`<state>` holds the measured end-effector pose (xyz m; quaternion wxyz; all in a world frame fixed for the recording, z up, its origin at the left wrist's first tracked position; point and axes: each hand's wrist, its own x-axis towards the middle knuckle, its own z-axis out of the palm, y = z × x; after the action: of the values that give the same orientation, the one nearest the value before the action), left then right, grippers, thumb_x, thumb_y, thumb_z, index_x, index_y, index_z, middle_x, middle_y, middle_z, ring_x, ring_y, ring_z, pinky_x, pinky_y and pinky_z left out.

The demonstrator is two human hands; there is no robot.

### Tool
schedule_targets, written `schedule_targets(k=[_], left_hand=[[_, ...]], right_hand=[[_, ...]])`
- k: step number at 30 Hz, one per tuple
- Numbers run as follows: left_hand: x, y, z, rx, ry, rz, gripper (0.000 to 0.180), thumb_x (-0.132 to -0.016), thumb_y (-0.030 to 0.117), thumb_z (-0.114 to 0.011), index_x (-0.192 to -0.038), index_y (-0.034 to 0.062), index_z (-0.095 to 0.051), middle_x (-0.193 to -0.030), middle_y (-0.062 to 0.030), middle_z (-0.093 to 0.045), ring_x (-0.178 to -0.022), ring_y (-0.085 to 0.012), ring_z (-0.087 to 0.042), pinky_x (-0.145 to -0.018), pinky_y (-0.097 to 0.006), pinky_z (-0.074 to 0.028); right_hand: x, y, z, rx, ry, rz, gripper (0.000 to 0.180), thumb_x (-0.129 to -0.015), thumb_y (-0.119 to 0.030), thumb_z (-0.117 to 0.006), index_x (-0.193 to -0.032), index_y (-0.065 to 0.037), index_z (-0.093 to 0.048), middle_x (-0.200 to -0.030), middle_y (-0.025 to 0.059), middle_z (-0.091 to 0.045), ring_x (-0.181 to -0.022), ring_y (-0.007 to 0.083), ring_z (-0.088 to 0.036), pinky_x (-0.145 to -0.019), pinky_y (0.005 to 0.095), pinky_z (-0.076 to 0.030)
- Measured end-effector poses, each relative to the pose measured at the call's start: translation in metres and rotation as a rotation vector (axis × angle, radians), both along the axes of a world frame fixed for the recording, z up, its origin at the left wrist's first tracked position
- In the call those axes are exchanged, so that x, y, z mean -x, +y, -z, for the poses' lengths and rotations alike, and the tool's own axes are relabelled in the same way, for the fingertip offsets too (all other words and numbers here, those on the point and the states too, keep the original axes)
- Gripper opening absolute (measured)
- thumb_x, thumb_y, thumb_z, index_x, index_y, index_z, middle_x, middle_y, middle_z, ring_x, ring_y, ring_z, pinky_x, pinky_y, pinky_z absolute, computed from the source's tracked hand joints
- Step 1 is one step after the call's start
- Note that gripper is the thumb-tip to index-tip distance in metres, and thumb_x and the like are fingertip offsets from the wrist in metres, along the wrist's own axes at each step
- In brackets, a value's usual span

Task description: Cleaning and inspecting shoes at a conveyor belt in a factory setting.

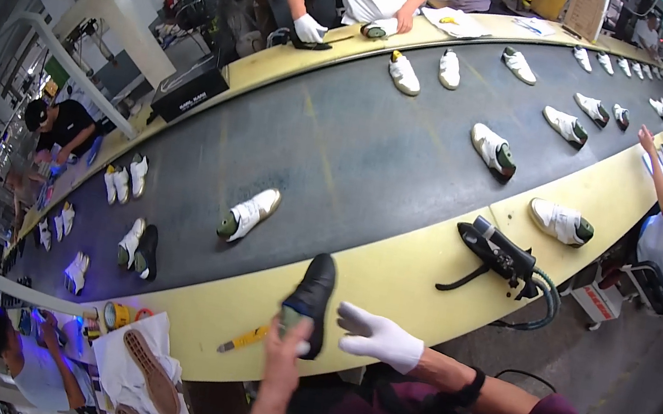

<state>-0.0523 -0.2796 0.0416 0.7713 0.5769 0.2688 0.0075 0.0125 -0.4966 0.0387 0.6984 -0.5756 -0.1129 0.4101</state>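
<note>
My bare left hand (pixel 286 349) is wrapped round the heel end of a black shoe (pixel 313 291), a little blurred. The shoe's toe points away from me, over the pale yellow ledge (pixel 376 279), and a green patch shows near its heel. Just right of the shoe is my right hand (pixel 381 340) in a white glove, its fingers apart and nothing in them. Partly behind my left hand, a yellow utility knife or marker (pixel 241 339) lies on the ledge; which of these I cannot tell.
A dark conveyor belt (pixel 332 146) carries several white shoes, one (pixel 250 213) straight ahead. On the ledge to the right lie a black hand tool (pixel 497 255) with a hose and a white shoe (pixel 560 222). Brown soles (pixel 151 374) lie at lower left. Co-workers stand across and beside the belt.
</note>
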Motion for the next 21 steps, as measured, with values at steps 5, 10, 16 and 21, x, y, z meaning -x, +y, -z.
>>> schedule_targets(k=[5,10,16,21], left_hand=[[-0.070,0.171,0.041,-0.237,-0.104,-0.225,0.061,-0.091,0.028,-0.079,-0.142,0.0005,-0.060,-0.125,-0.0070,-0.066,-0.111,-0.0188,-0.063,-0.099,-0.033,-0.049],[-0.142,0.348,0.082,-0.799,-0.042,-0.086,0.063,-0.095,0.032,-0.076,-0.144,-0.0040,-0.058,-0.121,-0.0151,-0.070,-0.106,-0.0227,-0.065,-0.093,-0.036,-0.052],[-0.170,0.415,0.154,-1.194,0.264,0.015,0.072,-0.097,0.038,-0.073,-0.154,0.0021,-0.048,-0.149,-0.0252,-0.059,-0.136,-0.0432,-0.058,-0.113,-0.048,-0.048],[-0.246,0.277,0.080,-1.528,-0.136,0.136,0.086,-0.085,0.038,-0.084,-0.153,0.0002,-0.046,-0.152,-0.0274,-0.054,-0.143,-0.0426,-0.050,-0.120,-0.048,-0.039]], right_hand=[[-0.045,-0.112,-0.068,0.218,-0.363,0.360,0.058,-0.098,-0.015,-0.074,-0.150,0.004,-0.054,-0.138,0.0173,-0.069,-0.127,0.0235,-0.067,-0.110,0.0345,-0.052],[-0.129,-0.337,-0.023,0.985,-0.854,0.850,0.051,-0.091,-0.014,-0.074,-0.137,0.005,-0.062,-0.130,0.0222,-0.071,-0.119,0.0297,-0.070,-0.104,0.0384,-0.055],[-0.179,-0.480,0.062,1.414,-0.809,0.274,0.100,-0.069,-0.020,-0.091,-0.153,0.007,-0.043,-0.141,0.0300,-0.059,-0.133,0.0380,-0.059,-0.112,0.0430,-0.049],[-0.196,-0.535,0.069,1.009,-0.354,0.442,0.097,-0.067,-0.004,-0.091,-0.152,0.000,-0.045,-0.129,0.0126,-0.067,-0.118,0.0219,-0.066,-0.101,0.0381,-0.057]])
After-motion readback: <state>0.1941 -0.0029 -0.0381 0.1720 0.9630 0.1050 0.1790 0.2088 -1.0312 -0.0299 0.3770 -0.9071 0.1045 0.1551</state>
